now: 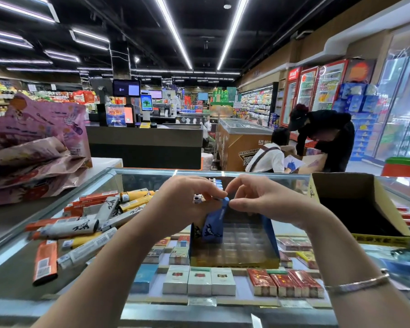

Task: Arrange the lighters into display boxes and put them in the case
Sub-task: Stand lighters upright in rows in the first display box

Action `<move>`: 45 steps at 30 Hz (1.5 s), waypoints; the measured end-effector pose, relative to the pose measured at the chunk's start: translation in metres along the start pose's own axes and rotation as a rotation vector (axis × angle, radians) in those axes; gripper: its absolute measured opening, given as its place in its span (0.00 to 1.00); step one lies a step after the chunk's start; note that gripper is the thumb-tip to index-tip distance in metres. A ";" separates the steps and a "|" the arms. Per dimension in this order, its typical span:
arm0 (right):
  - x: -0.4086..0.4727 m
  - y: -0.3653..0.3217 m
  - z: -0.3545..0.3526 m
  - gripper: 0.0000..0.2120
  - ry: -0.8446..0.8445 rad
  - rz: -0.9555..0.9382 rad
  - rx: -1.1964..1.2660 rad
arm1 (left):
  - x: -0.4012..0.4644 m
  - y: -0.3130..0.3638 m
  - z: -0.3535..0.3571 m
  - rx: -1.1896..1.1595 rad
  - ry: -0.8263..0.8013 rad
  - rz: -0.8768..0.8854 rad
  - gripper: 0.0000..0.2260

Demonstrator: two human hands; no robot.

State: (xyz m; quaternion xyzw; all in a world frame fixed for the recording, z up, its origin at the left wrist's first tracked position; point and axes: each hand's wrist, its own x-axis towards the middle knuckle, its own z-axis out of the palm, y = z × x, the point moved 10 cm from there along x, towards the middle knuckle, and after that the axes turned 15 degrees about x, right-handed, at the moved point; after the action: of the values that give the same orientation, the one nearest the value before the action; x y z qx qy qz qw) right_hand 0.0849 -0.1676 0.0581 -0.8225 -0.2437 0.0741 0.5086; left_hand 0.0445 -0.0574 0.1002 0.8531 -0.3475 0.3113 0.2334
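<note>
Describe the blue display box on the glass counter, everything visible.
The blue display box looks like printed cardboard with a yellow front edge and a clear gridded insert, mostly unfilled. It rests open-topped on the glass counter. A blue lighter stands at its left side, pinched by both hands.

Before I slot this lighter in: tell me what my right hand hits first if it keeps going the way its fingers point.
The right hand points leftward, its fingertips pinching the top of the blue lighter. Straight on, it would meet the left hand, which grips several lighters just beyond; depth between them is hard to judge.
</note>
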 end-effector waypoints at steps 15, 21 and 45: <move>0.003 0.008 -0.005 0.07 0.018 0.026 -0.012 | 0.000 -0.001 0.004 0.137 -0.072 0.017 0.04; 0.002 -0.004 -0.037 0.06 0.304 -0.131 -0.012 | -0.002 -0.020 0.011 -0.059 -0.109 -0.116 0.06; 0.025 0.062 -0.036 0.12 0.428 0.071 0.629 | -0.024 -0.093 0.029 -0.282 -0.323 -0.533 0.30</move>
State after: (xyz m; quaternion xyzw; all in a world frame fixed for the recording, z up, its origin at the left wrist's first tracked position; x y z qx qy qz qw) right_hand 0.1402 -0.2072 0.0243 -0.6310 -0.0688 -0.0106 0.7727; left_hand 0.1099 -0.0038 0.0462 0.9116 -0.1845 0.0491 0.3640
